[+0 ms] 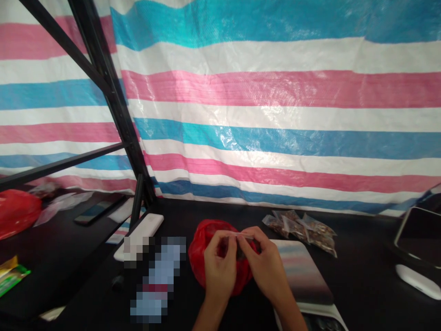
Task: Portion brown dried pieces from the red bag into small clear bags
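Note:
My left hand (pixel 219 269) and my right hand (pixel 266 263) meet with thumbs and fingertips pinched on the top edge of a small clear plastic bag (pixel 238 234). Most of that bag is hidden behind my fingers, so what it contains is hard to make out. Just beneath and behind my hands sits a red plastic bag (pixel 198 257) on the black table. A kitchen scale (pixel 305 276) with a shiny metal plate lies to the right, partly covered by my right forearm. Beyond it are several small clear bags (pixel 301 227) filled with brownish pieces.
Left of the red bag lie a white power bank-like block (pixel 139 234) and a blurred-out bluish item (pixel 158 280). A black metal frame (pixel 127 133) rises at left. At far right are a dark-screened device (pixel 420 234) and a white rounded object (pixel 417 280). Striped sheeting (pixel 275 87) hangs behind.

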Tool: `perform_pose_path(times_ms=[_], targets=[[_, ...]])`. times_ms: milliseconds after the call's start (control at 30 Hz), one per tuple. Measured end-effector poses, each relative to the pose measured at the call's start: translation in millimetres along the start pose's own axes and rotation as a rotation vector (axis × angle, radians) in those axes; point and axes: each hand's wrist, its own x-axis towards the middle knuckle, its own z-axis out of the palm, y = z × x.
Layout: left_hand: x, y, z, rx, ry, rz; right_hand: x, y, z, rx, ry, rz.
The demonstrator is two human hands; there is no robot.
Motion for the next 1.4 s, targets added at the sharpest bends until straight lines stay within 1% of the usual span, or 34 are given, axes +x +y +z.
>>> perform_pose_path(times_ms=[133,267,333,400,467,533,567,633,700,767,800,867,933,1000,1033,1067,1133,1167,1200,1267,1400], targets=[[1,-1,-0.3,-0.009,-0.016,-0.008,0,-1,-3,0.013,-0.008,-0.016],[1,-5,-5.0,-0.023,-0.108,-0.044,1,-1,-9,-0.011,-0.009,-0.01],[0,-8,-9.1,-0.013,-0.105,-0.037,1,-1,-12,0.005,-0.039,0.005],[-1,-10,-12.8,0.023,-0.08,-0.016,0,0,-14,0.034,-0.058,0.025],[-3,-10,-15.5,0.094,-0.08,0.023,-3,0,-15,0.048,-0.049,0.048],[-5,-7,-17.3,0.175,-0.116,0.08,-5,-1,-18,0.06,-0.026,0.091],[-6,-5,-18.2,0.217,-0.165,0.117,-7,-1,-21,0.076,-0.016,0.131],[-9,-3,-20.2,0.319,-0.322,0.187,-8,-1,-29,0.116,0.054,0.233],[-14,-7,-22.0,0.454,-0.483,0.225,-9,1,-42,0.12,0.194,0.303],[-21,-16,-21.6,0.591,-0.549,0.215,-7,4,-58,0.077,0.341,0.286],[-25,-22,-20.1,0.649,-0.565,0.194,-5,6,-65,0.058,0.38,0.251],[-33,-33,-13.9,0.76,-0.516,0.12,1,8,-72,0.014,0.405,0.159],[-42,-40,-4.6,0.841,-0.441,0.071,10,11,-68,-0.097,0.377,0.062],[-50,-44,5.1,0.919,-0.357,0.061,21,13,-52,-0.335,0.288,-0.024],[-53,-45,9.3,0.951,-0.324,0.071,27,14,-42,-0.501,0.219,-0.056],[-56,-45,12.8,0.977,-0.294,0.079,33,14,-32,-0.673,0.118,-0.065],[-59,-44,17.3,1.015,-0.257,0.1,45,13,-20,-0.773,0.008,-0.063],[-59,-43,18.4,1.031,-0.241,0.103,51,11,-20,-0.806,-0.014,-0.055],[-59,-42,18.8,1.047,-0.225,0.102,57,10,-24,-0.835,-0.013,-0.045],[-55,-38,18.3,1.081,-0.201,0.086,69,7,-46,-0.928,0.021,-0.018],[-48,-30,15.6,1.116,-0.161,0.028,84,10,-118,-1.103,0.03,0.037]])
